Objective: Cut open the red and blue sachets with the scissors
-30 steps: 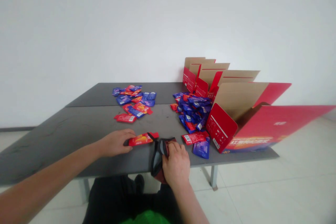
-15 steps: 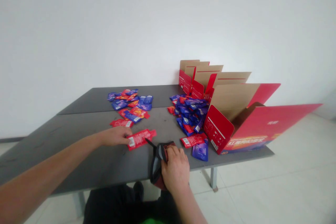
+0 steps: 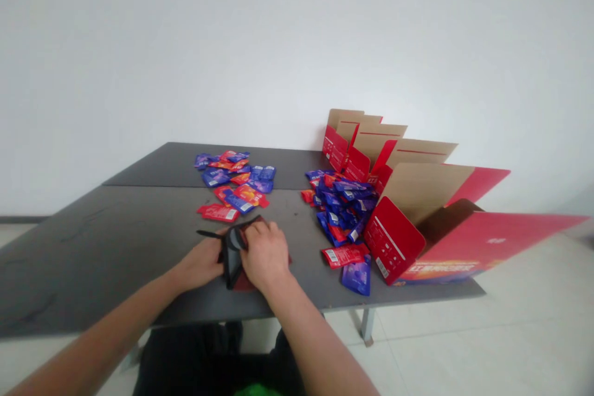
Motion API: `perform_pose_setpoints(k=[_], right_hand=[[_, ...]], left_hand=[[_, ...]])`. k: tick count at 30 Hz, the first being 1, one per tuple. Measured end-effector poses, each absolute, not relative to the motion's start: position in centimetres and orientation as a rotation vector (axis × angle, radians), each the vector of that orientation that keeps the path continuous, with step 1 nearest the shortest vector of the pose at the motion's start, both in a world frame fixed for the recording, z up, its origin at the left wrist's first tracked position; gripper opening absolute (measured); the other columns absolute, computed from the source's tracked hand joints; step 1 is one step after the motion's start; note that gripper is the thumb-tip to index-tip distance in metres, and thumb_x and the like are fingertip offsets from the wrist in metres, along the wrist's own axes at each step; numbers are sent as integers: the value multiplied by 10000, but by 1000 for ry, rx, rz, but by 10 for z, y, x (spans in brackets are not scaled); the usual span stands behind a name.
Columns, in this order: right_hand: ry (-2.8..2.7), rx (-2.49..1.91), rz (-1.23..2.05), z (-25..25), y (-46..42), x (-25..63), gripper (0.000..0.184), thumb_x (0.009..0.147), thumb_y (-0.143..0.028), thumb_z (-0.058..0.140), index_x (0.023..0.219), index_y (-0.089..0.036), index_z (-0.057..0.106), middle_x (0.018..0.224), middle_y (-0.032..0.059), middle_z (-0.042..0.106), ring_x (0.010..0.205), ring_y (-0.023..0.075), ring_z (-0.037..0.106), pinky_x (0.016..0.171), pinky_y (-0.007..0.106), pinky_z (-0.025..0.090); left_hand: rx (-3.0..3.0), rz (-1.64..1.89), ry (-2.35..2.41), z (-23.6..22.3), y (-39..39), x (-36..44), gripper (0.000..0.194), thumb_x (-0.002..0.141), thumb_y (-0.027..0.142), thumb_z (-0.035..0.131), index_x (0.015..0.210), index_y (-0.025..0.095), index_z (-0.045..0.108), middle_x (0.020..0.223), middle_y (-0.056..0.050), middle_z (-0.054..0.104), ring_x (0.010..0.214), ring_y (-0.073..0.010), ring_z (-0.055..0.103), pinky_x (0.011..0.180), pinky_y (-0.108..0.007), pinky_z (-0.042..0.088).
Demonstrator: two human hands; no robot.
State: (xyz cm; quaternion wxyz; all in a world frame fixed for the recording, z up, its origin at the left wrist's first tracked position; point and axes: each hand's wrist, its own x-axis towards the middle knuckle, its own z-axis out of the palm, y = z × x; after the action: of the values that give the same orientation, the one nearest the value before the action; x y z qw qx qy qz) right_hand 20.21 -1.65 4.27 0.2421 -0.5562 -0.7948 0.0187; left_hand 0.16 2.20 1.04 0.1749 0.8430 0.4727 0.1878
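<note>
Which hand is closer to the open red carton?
The right hand is nearer: it grips the dark cloth piece, left of the open red carton, with the sachet heap between. The left hand is farther, on the cloth's far side.

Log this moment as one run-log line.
left hand: holds dark fabric item | right hand: holds same item | nearby: foil sachets, open red carton | surface: grey table

The left hand and right hand are bare, and so are the long left arm and right arm. The person wears dark pants and a dark shoe, with a little bright green cloth at the bottom.
</note>
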Motion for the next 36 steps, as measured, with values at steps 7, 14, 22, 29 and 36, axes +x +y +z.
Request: perform_pose_setpoints(k=[7,14,22,29,36], right_hand=[[-2202,-1811,90,28,25,228,182,974,-210,538,1046,-204,704,1140,87,702,1053,253,569,859,349,432],[-2276,-1562,23,48,15,215,183,934,-309,640,1080,-212,690,1161,77,689,1073,259,549,905,356,428],[-2336,-1665,116,31,38,226,162,963,-247,590,1072,-217,706,1169,76,700,1056,225,568,910,330,419],[-2329,-1512,38,44,22,211,171,933,-269,623,1082,-214,686,1170,70,691,1063,246,549,917,345,420],[-2429,-1458,139,22,21,201,125,931,-219,599,1015,-217,692,1124,43,711,1059,227,555,948,330,396]], left_hand=[[2392,609,1386,-10,15,-6,492,910,472,652,1335,228,688,1443,-113,653,1343,-315,587,1179,-455,438],[2437,665,1400,-20,13,-7,439,912,368,653,1331,245,696,1374,-102,700,1297,-307,624,1147,-444,481],[2438,721,1416,-15,9,-4,439,942,434,638,1327,233,705,1414,-105,678,1324,-313,611,1166,-469,467],[2462,711,1365,-18,10,-6,419,923,318,632,1325,224,702,1403,-105,685,1290,-303,633,1145,-461,491],[2474,689,1398,-15,9,-5,401,906,326,634,1286,224,711,1388,-106,688,1294,-316,627,1160,-475,477]])
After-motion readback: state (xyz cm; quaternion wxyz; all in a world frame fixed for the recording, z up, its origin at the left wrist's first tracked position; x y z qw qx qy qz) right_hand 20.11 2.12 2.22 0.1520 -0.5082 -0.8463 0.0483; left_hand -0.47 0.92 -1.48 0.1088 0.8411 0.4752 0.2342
